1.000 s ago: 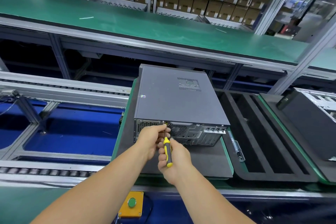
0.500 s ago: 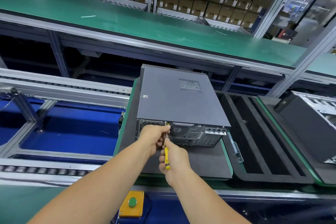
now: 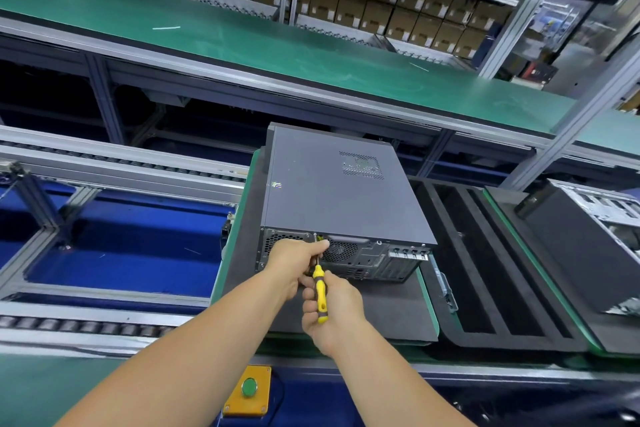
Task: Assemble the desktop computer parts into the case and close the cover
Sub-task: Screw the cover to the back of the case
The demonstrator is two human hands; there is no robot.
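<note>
A dark grey desktop computer case [image 3: 341, 191] lies on its side on a black foam pallet [image 3: 388, 308], with its cover on and its rear panel facing me. My right hand [image 3: 334, 308] grips the yellow-and-black handle of a screwdriver [image 3: 320, 295]. The shaft points up at the top edge of the rear panel, near the fan grille. My left hand [image 3: 296, 262] is curled round the shaft just below the tip and hides it and the screw spot.
An empty black foam tray [image 3: 491, 270] lies to the right. Past it stands another case [image 3: 588, 246], open. A green button on an orange box [image 3: 249, 388] sits at the near edge. Roller conveyor rails [image 3: 104, 166] and a blue gap lie left; a green belt [image 3: 277, 45] runs behind.
The two hands and the screwdriver stay at the same spot on the rear panel. The handle has turned slightly in my right hand. The view shifted a little.
</note>
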